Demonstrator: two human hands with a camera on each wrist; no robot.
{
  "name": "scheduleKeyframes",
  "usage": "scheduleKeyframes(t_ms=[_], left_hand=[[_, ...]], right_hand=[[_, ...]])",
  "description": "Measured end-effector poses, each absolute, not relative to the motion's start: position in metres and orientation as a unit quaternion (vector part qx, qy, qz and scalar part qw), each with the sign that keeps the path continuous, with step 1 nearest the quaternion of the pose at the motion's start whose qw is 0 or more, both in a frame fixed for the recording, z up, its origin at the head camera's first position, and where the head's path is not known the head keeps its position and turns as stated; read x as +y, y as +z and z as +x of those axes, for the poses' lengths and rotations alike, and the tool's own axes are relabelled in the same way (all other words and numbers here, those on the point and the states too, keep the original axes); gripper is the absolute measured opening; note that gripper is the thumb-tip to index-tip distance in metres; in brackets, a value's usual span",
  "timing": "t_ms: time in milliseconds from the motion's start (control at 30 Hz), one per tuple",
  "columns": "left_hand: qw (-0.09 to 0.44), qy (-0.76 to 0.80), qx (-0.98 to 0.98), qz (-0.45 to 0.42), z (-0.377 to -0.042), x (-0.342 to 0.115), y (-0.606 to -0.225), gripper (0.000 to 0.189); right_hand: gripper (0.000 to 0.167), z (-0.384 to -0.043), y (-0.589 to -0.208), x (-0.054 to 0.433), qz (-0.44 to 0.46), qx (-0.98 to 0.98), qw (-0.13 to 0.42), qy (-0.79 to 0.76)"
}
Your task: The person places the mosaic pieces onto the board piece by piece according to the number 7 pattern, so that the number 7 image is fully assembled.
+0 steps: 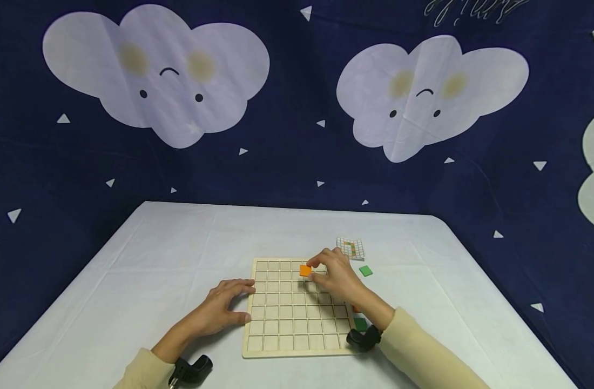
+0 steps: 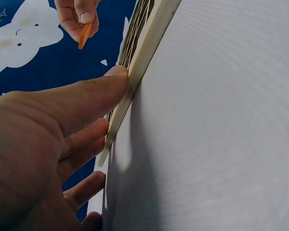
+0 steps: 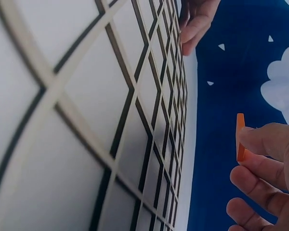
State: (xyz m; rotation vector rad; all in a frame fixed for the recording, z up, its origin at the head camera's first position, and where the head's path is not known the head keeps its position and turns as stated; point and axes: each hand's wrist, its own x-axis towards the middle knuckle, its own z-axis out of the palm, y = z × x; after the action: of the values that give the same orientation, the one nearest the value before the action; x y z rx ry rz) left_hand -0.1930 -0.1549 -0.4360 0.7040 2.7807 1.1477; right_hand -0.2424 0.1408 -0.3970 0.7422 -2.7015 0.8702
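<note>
My right hand (image 1: 339, 275) pinches a thin orange square tile (image 1: 304, 270) between thumb and fingertips, raised above the far rows of a pale wooden grid board (image 1: 277, 327). In the right wrist view, the tile (image 3: 240, 139) is edge-on and apart from the board, with the other fingers loosely bent below it. At the board's left side, my left hand (image 1: 218, 309) rests with fingers spread and fairly straight. The left wrist view has its thumb (image 2: 103, 91) against the board's edge (image 2: 135, 79).
A small patterned grid card (image 1: 350, 247) lies behind the board. Right of the board are a green tile (image 1: 366, 270), another green tile (image 1: 360, 324) and an orange piece (image 1: 357, 309) partly behind my right forearm. White cloth covers the table (image 1: 146, 259); a dark cloud-print curtain (image 1: 297, 108) hangs behind.
</note>
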Motion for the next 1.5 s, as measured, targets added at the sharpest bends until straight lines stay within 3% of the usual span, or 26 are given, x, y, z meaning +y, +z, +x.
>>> scheduleKeyframes(t_ms=[1500], left_hand=[[0.040, 0.377, 0.901, 0.212, -0.194, -0.155, -0.436, 0.049]], right_hand=[[0.018, -0.267, -0.407, 0.099, 0.264, -0.930, 0.055, 0.250]])
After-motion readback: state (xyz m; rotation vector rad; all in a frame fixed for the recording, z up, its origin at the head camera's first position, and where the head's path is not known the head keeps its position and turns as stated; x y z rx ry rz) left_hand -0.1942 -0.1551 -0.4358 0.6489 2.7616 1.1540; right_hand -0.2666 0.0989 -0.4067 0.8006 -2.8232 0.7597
